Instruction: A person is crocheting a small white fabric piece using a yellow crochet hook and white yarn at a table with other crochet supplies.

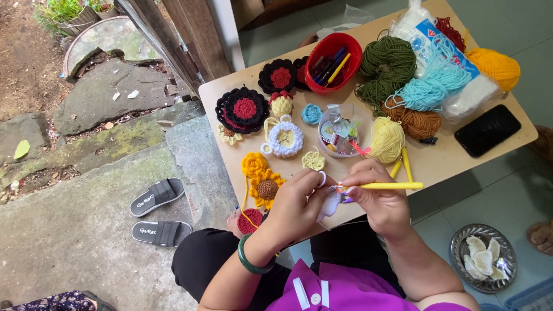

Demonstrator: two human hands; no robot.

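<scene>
Yellow plastic marks the handle of the crochet hook (385, 185), which the right hand (380, 201) pinches between thumb and fingers so that it lies nearly level, its working end turned toward the left hand (296, 204); that hand is closed on a small white crocheted piece (330, 203), held just above the near edge of the desk (443, 161), and the two hands almost touch over it. A green bangle (249, 260) circles the left wrist. Just beyond the left hand lie a yellow and brown crocheted sunflower (266, 187) and a small red crocheted disc (250, 222), and farther up a white crocheted ring with a yellow middle (284, 140) and black and red crocheted rounds (244, 109). Two more yellow hooks (402, 166) rest beside the right hand, near a pale yellow ball of yarn (387, 139) and a clear round tub of small notions (341, 131). Toward the far edge stand a red bowl of pens (333, 62), green yarn (387, 64), light blue yarn (439, 82), brown yarn (419, 122) and orange yarn (496, 67), with a black phone (487, 131) at the right. On the floor are a pair of black sandals (158, 214) and a metal dish of pale slices (483, 257)
</scene>
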